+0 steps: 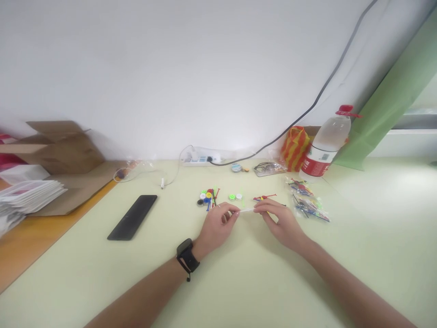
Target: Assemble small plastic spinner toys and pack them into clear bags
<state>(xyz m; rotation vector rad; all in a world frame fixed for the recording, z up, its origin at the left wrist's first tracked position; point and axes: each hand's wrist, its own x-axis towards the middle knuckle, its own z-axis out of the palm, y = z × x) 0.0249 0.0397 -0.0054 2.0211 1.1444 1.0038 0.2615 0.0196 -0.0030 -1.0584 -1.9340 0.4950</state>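
Note:
A thin white plastic stick (246, 210) stretches level between my two hands, above the pale green tabletop. My left hand (218, 225), with a black watch on its wrist, pinches one end between thumb and fingers. At the other end, my right hand (278, 221) has its fingertips closed on the stick. Just past the left hand lies a pile of small coloured wheels (204, 197) and thin rods (214, 197). A green wheel (232, 197) and a white wheel (239, 197) sit between the hands. Red, yellow and blue rods (264, 198) are partly hidden behind the right hand.
Clear bags of coloured parts (309, 205) lie at the right, below a large water bottle (321, 146). A black phone-like slab (132, 217) rests at left. Farther back are a power strip (201, 158) and glasses (268, 168). Cardboard (68, 150) and stacked white trays (30, 196) occupy the far left.

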